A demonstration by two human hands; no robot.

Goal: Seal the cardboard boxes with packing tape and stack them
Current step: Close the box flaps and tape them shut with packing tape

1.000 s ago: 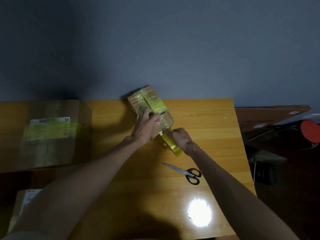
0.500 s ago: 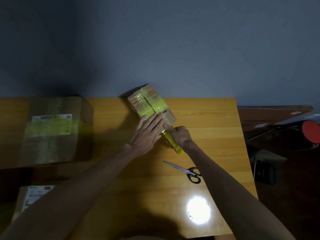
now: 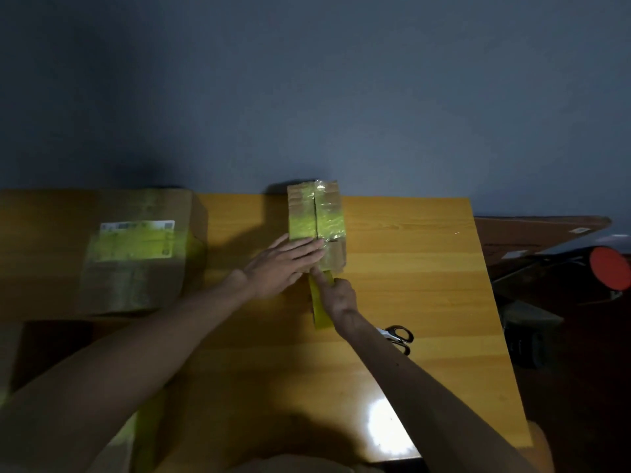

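A small cardboard box (image 3: 316,213), wrapped in yellow and clear tape, lies on the wooden table (image 3: 409,268) near the wall. My left hand (image 3: 285,264) lies flat on the box's near end, fingers straight and pressing. A yellow tape roll (image 3: 319,305) sits just in front of the box, its strip running up onto the box. My right hand (image 3: 336,293) grips that roll, with the forefinger stretched along the tape toward the box. A larger cardboard box (image 3: 136,254) with a label and yellow tape stands at the left.
Scissors (image 3: 397,336) lie on the table to the right of my right forearm, partly hidden by it. Another box (image 3: 123,445) sits low at the left, under my left arm. Dark clutter and a red round object (image 3: 611,268) lie beyond the table's right edge.
The small box has turned from a slant to square with the table edge. My left hand went from gripping it to lying flat. The tape roll swung round in line with the box.
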